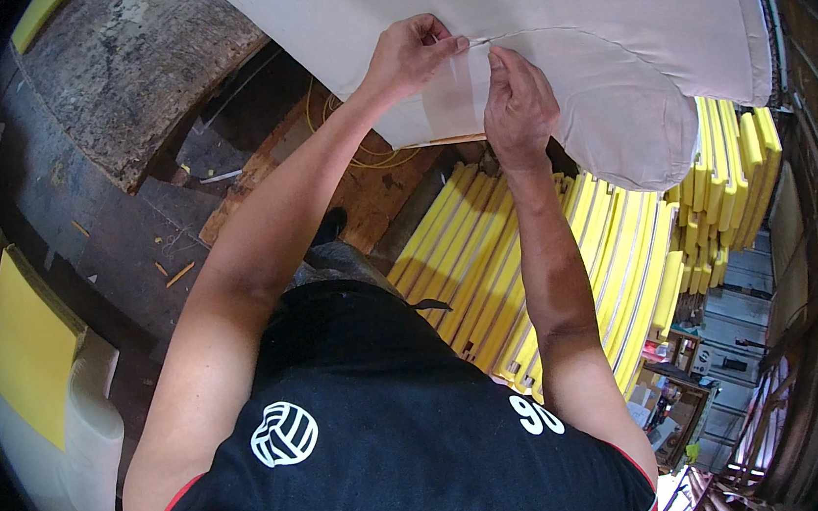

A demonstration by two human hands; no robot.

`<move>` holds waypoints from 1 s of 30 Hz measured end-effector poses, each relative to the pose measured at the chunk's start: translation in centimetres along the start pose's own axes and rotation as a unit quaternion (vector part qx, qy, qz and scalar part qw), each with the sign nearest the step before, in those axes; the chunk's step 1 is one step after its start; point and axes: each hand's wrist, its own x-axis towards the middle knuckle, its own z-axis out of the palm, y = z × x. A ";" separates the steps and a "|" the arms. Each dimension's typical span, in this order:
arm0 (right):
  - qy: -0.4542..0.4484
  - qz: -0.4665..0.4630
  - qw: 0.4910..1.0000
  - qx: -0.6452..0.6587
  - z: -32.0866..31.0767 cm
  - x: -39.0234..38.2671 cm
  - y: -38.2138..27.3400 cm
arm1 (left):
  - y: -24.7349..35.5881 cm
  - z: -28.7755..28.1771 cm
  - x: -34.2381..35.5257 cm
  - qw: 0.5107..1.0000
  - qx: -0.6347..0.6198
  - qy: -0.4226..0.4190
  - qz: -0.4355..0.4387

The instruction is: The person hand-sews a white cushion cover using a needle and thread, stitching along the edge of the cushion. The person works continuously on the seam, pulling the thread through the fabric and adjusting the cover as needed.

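A large off-white fabric-covered piece (591,1) fills the top of the view, with a curved seam running across it to a rounded lobe (628,126) at the lower right. My left hand (414,53) is closed in a pinch at the seam's left end. A small pale, thin bit shows at its fingertips, too small to name. Just right of it, my right hand (521,107) has its fingers bent and pressed together, with thumb and fingertip against the fabric by the seam. Whether it grips a fold or something small is hidden.
Yellow padded panels (529,273) stand packed in rows below and right of the fabric piece. At the upper left is a worn wooden table (136,75). A yellow cable (369,151) lies on a wooden board beneath. A yellow-and-white cushion (38,340) leans at far left.
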 end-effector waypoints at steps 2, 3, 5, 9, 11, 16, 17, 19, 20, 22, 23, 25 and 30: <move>-0.026 0.007 1.000 -0.012 0.3 0.0 0.2 | 0.1 -0.1 0.0 1.000 -0.002 -0.003 -0.008; -0.039 0.011 0.999 -0.019 0.4 0.0 0.3 | 0.1 -0.1 0.0 1.000 -0.003 -0.003 -0.010; -0.032 0.033 0.999 -0.020 0.4 0.0 0.3 | -0.1 -0.1 0.0 1.000 -0.016 0.000 -0.006; 0.006 0.039 0.999 0.007 0.7 -0.6 0.3 | 0.0 -0.1 -0.1 0.999 -0.026 0.015 0.024; -0.012 0.046 0.999 -0.008 0.6 -0.3 0.4 | 0.4 -0.1 -0.2 0.999 -0.012 0.019 0.024; -0.075 0.125 0.989 0.002 -0.5 1.1 -0.2 | 0.8 -0.3 -0.6 1.000 0.009 0.013 0.002; -0.081 0.135 0.987 0.013 -0.8 1.5 -0.5 | 0.7 -0.2 -0.5 1.000 0.012 0.019 0.009; -0.087 0.134 0.987 0.015 -1.0 1.9 -0.5 | 0.3 0.0 -0.5 0.999 0.018 0.031 0.022; -0.087 0.125 0.988 0.006 -1.1 2.0 -0.3 | 0.3 0.1 -0.5 0.999 0.015 0.034 0.025; -0.083 0.106 0.991 -0.007 -1.1 2.1 -0.2 | 0.3 0.3 -0.7 0.999 0.010 0.039 0.031; -0.080 0.094 0.992 -0.009 -1.0 2.1 -0.1 | 0.2 0.4 -0.6 0.999 0.010 0.039 0.026; -0.093 0.092 0.991 -0.016 -1.0 2.4 -0.2 | 0.0 0.6 -0.6 0.999 0.008 0.041 0.015; -0.161 0.135 0.977 -0.026 -1.9 4.4 -0.8 | -0.1 0.8 -0.9 0.998 0.021 0.059 0.009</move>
